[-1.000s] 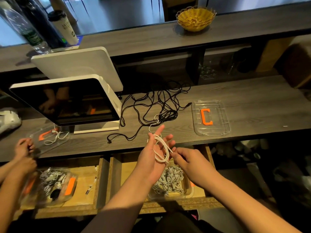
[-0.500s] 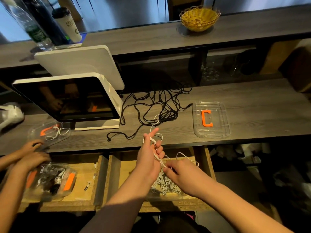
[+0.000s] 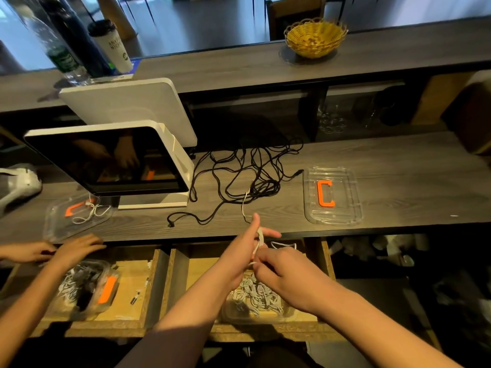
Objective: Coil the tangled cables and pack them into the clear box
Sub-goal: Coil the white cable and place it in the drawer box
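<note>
My left hand (image 3: 243, 248) holds a small coil of white cable (image 3: 260, 239) looped round its fingers, above the open drawer. My right hand (image 3: 281, 272) pinches the cable's loose end just below the coil. One strand of the white cable runs up onto the counter into a tangle of black cables (image 3: 247, 176). Under my hands a clear box (image 3: 288, 312) with several coiled white cables sits in the drawer. Its clear lid (image 3: 345, 216) with an orange clip lies on the counter to the right.
A white point-of-sale screen (image 3: 111, 160) stands at the left of the counter. Another person's hands (image 3: 61, 251) work at the left over a second clear box (image 3: 87, 288) in the left drawer, with a second lid (image 3: 55, 227) above. A yellow basket (image 3: 314, 37) sits on the upper shelf.
My left hand's fingers have drawn together around the coil and dropped slightly. My right hand has moved in under the coil with the loose end. The other person's hands shifted right.
</note>
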`<state>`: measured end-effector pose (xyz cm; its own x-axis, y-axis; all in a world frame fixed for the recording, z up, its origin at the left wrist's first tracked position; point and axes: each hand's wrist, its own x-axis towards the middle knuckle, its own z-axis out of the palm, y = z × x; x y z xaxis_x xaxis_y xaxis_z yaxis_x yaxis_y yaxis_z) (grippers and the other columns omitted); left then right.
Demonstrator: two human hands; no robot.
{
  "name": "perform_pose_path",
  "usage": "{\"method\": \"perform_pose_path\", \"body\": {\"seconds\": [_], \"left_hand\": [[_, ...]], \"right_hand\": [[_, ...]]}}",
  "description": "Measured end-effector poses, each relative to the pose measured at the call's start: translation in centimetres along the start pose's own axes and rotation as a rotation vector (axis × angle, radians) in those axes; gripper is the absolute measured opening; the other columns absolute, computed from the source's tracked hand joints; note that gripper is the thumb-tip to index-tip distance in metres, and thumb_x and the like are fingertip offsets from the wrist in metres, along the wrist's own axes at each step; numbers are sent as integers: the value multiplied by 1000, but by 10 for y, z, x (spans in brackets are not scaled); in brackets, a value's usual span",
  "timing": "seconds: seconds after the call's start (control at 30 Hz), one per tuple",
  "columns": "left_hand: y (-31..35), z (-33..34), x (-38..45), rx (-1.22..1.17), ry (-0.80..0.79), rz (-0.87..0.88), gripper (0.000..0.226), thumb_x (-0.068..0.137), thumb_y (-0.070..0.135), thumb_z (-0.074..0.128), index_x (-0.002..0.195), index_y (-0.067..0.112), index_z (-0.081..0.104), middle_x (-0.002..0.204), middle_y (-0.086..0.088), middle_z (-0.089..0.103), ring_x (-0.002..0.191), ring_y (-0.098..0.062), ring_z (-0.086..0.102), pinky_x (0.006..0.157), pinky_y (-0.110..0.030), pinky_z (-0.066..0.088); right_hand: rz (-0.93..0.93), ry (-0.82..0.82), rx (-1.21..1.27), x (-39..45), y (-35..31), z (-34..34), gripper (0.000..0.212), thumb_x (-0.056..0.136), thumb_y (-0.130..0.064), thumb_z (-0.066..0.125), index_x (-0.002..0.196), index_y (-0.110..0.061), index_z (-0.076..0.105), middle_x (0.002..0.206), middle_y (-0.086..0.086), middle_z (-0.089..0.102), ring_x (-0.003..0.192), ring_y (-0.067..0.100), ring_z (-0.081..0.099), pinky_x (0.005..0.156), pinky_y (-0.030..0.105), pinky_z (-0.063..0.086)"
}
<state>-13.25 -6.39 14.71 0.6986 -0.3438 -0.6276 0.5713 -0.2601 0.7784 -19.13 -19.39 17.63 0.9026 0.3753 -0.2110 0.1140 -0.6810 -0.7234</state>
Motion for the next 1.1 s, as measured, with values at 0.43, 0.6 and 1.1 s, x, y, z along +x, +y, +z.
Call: {"method": "perform_pose_path", "body": {"seconds": [0.43, 0.6, 1.1], "left_hand": [[28, 2, 1, -100, -320, -126, 71, 79, 90, 37, 108, 32, 65, 67, 3, 44, 55, -6, 26, 50, -19, 11], [39, -6, 0, 129, -372, -31, 57, 88, 65, 57, 125, 21, 59, 68, 8, 47, 54, -3, 33, 47, -17, 26], [42, -3, 13, -104, 119, 330, 36, 102, 47, 39, 123, 35, 67, 87, -4, 67, 76, -13, 59, 67, -26, 51]], "right_hand": [[-34, 275, -292, 29, 24, -63, 25, 91, -47, 55, 99, -23, 59, 87, -13, 54, 81, 10, 55, 73, 29, 48], [6, 398, -192, 36, 35, -78, 20, 90, -42, 63, 93, -23, 62, 83, -12, 59, 77, 6, 56, 68, 24, 47], [232, 379, 27, 40, 48, -63, 19, 100, -38, 52, 92, -25, 64, 68, -5, 61, 63, 6, 57, 54, 20, 40]]}}
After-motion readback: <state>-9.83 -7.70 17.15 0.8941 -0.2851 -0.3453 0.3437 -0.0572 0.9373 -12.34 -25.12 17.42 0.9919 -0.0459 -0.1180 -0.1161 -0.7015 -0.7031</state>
